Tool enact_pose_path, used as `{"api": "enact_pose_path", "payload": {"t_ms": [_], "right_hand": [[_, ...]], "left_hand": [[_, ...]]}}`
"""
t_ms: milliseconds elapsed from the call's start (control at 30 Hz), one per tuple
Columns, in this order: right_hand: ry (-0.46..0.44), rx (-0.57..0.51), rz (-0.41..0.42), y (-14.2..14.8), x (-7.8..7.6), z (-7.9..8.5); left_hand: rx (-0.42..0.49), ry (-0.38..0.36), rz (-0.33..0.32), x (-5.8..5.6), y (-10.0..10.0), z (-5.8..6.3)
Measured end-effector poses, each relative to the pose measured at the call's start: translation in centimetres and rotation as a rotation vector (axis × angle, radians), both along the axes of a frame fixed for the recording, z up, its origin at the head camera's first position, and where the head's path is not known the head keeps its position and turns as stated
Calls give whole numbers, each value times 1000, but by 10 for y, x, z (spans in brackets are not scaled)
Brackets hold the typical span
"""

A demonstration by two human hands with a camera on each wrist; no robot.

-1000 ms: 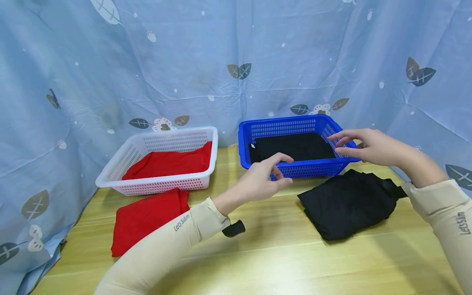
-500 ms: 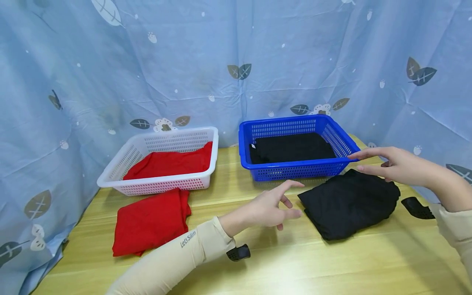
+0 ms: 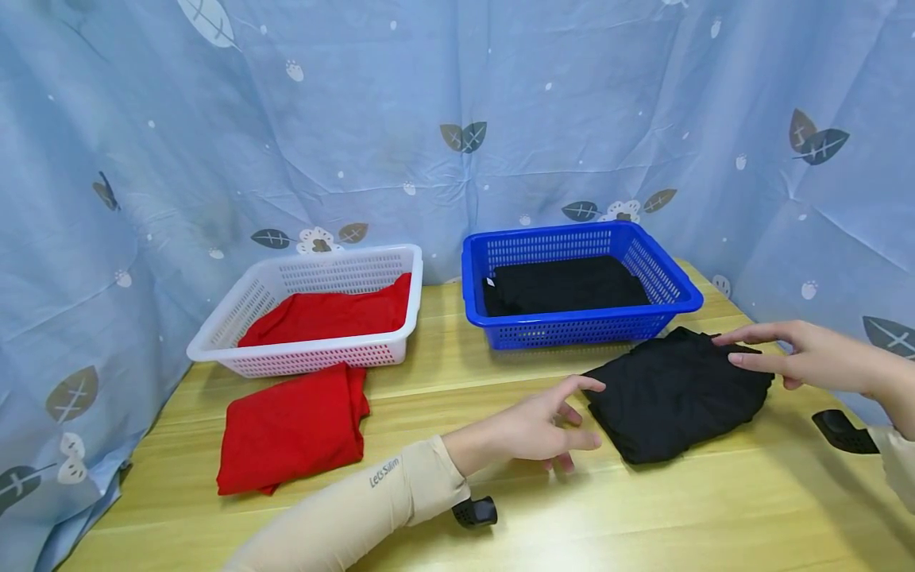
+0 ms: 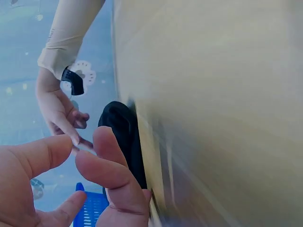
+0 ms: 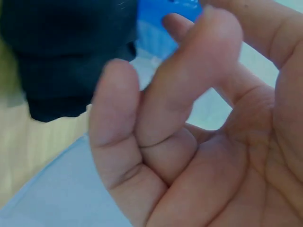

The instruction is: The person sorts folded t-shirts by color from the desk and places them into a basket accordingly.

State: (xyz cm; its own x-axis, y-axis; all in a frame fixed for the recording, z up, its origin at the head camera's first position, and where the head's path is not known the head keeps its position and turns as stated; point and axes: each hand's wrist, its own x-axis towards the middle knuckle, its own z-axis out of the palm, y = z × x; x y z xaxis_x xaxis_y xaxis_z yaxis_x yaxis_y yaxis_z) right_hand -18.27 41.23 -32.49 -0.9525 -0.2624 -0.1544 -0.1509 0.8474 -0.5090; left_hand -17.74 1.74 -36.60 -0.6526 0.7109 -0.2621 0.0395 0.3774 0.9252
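Observation:
A folded black garment (image 3: 675, 401) lies on the table in front of the blue basket (image 3: 582, 318). At its left corner is my left hand (image 3: 536, 425), fingers spread and loosely bent, holding nothing. My right hand (image 3: 811, 357) hovers over its right end, thumb and index finger apart. In the left wrist view the black garment (image 4: 120, 137) shows beyond the left fingers, with the right hand (image 4: 59, 109) behind. The right wrist view has the right hand's bent fingers (image 5: 118, 104) beside the black garment (image 5: 66, 56), with nothing between them.
More black cloth (image 3: 572, 286) lies inside the blue basket. To the left, a white basket (image 3: 307, 353) holds red cloth (image 3: 336, 314), and a folded red garment (image 3: 293, 429) lies before it. A blue patterned curtain (image 3: 372, 119) hangs behind the wooden table (image 3: 608, 524).
Both hands have come down and toward the right, from near the blue basket to either side of the folded black garment. Baskets and garments have stayed in place.

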Motion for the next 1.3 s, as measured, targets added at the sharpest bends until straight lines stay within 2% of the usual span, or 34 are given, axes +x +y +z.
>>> {"api": "enact_pose_path", "payload": {"t_ms": [200,400,667,900,1167,1300], "right_hand": [[-118,-99,21,11,-5,-15],[-172,-145,31,16,-11,-26],[-192,-218,31,11,-12,-31],[-307,-272,45,2,-13,-32],[-340,-367,168,-10,-12,-39],[-395,-426,231,-16,-11,-39]], "left_hand": [[43,-43,8,2,10,-3],[67,-72,4,2,17,-4],[83,-105,41,0,18,-6],[77,-131,97,-4,15,-8],[54,-133,102,-10,10,-7],[2,-82,100,-15,2,-5]]}}
